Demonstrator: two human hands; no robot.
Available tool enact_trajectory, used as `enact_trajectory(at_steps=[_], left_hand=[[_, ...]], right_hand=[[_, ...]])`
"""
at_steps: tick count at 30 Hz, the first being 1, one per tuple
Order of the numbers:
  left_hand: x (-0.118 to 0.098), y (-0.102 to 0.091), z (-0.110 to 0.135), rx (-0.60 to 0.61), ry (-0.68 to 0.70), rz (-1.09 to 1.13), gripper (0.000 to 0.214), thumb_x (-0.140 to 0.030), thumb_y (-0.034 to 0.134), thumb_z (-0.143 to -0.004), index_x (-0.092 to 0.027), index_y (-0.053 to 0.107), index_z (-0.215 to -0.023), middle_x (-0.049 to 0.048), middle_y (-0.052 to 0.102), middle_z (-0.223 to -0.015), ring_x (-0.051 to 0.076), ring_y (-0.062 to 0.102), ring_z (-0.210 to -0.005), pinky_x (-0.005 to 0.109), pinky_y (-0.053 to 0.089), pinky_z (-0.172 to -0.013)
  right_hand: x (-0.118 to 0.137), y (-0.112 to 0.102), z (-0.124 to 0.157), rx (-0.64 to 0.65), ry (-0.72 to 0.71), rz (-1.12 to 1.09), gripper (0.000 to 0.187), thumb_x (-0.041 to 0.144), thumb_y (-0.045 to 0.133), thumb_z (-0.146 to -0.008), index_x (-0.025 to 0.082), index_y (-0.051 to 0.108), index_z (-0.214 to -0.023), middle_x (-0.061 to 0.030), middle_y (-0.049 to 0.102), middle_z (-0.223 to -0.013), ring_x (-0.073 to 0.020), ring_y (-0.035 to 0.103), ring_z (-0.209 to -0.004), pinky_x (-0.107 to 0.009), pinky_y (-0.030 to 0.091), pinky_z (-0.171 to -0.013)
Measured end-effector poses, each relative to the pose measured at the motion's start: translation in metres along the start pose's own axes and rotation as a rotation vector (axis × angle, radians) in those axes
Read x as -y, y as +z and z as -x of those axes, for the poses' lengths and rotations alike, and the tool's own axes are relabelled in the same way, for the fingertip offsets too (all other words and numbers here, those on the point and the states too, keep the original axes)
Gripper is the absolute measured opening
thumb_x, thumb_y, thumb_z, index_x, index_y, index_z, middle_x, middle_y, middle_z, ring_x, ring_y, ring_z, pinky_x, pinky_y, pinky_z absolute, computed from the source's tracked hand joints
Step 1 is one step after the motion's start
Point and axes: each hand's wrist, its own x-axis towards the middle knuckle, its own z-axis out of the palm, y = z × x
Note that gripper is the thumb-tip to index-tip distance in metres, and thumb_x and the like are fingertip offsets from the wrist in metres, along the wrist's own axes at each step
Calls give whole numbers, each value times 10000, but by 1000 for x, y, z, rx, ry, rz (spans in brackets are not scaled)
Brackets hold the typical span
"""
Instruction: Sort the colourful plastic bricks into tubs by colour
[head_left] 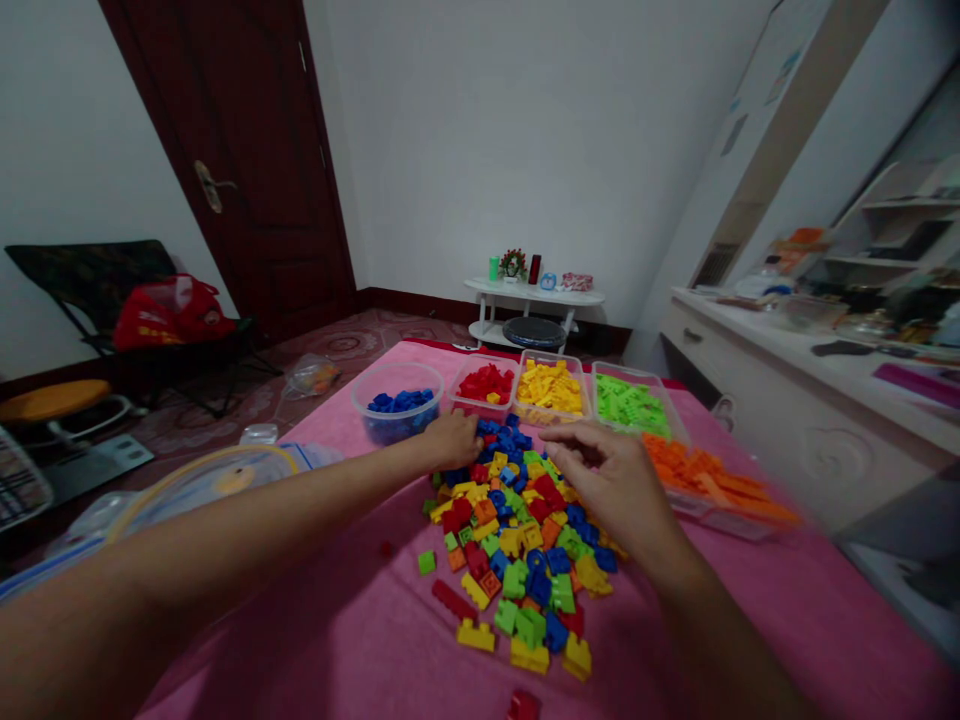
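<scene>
A heap of mixed-colour plastic building bricks (510, 540) spreads over the pink cloth. At its far left edge, my left hand (454, 440) is closed, fingers curled down beside blue bricks (504, 436); whatever it grips is hidden. My right hand (600, 470) hovers over the heap's right side, thumb and fingers apart, with nothing visible in it. Behind the heap stand clear containers sorted by colour: a round tub of blue bricks (401, 402), then boxes of red bricks (487, 382), yellow bricks (551, 388) and green bricks (630, 402). Orange bricks (712, 478) fill a box beyond my right hand.
A single red brick (523, 705) lies near the front, apart from the heap. A clear plastic bag with a yellow rim (217, 480) rests at the left. Farther off are a folding chair (97, 290), a small white table (536, 292) and a cluttered counter (810, 340).
</scene>
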Motion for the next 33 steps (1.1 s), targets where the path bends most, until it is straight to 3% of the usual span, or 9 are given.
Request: enact_trajectory(at_steps=[5,9,15,17,20,23,25,29,33], left_hand=[[0,4,-3,6,32,87,449,-391,454,-855,-235,552,-1265,127,580,-1218,278,554,-1094,395,425,-927],[-4,3,7,21,255,223,394,-281,413,-873,-210,611,-1206,111,618,-1153,237,559,-1070,347,424,-934],[-25,-15,68,62,594,514,402,-229,385,-903,-225,569,-1261,58,622,-1213,175,564,-1097,265,401,-970],[-24,-25,88,93,636,563,418,-225,381,-910,-253,530,-1300,44,625,-1209,162,575,-1079,247,413,-951],[-7,-29,100,7,558,555,390,-208,404,-898,-261,562,-1250,36,627,-1192,157,569,-1079,252,406,-967],[24,-21,96,-159,351,427,356,-159,451,-838,-207,612,-1152,69,617,-1172,177,553,-1091,282,405,-976],[44,-14,93,-193,195,289,385,-133,458,-800,-168,602,-1156,110,598,-1169,204,555,-1077,310,425,-948],[64,-2,95,-64,-3,73,482,-148,459,-772,-120,522,-1249,158,620,-1058,257,605,-945,369,469,-838],[62,3,94,5,-15,179,572,-115,496,-717,-140,497,-1289,138,640,-1093,254,604,-995,346,472,-847]], right_hand=[[3,5,1,15,-4,12,198,182,547,-806,184,731,-879,-22,689,-768,-143,589,-658,-244,422,-563],[2,8,3,43,-33,17,200,176,540,-807,187,729,-871,-10,665,-708,-139,568,-626,-247,420,-573],[2,7,4,42,-58,21,194,175,540,-806,199,727,-849,-7,668,-716,-137,571,-630,-242,427,-579],[2,6,4,27,-58,31,191,187,542,-809,199,727,-854,-9,671,-712,-142,576,-636,-243,429,-573],[3,5,4,14,-62,40,195,197,543,-809,201,731,-861,-22,694,-769,-155,601,-680,-250,439,-583],[3,4,5,13,-63,42,194,201,545,-810,203,733,-857,-26,705,-798,-157,613,-693,-249,440,-582],[3,4,5,14,-65,45,189,196,548,-809,205,733,-847,-19,702,-777,-150,606,-672,-244,435,-572],[5,6,5,18,-78,45,187,180,548,-803,208,731,-830,-11,694,-751,-141,593,-643,-239,432,-569],[8,7,6,36,-67,35,196,171,542,-799,203,731,-834,-7,678,-704,-141,580,-613,-243,429,-563]])
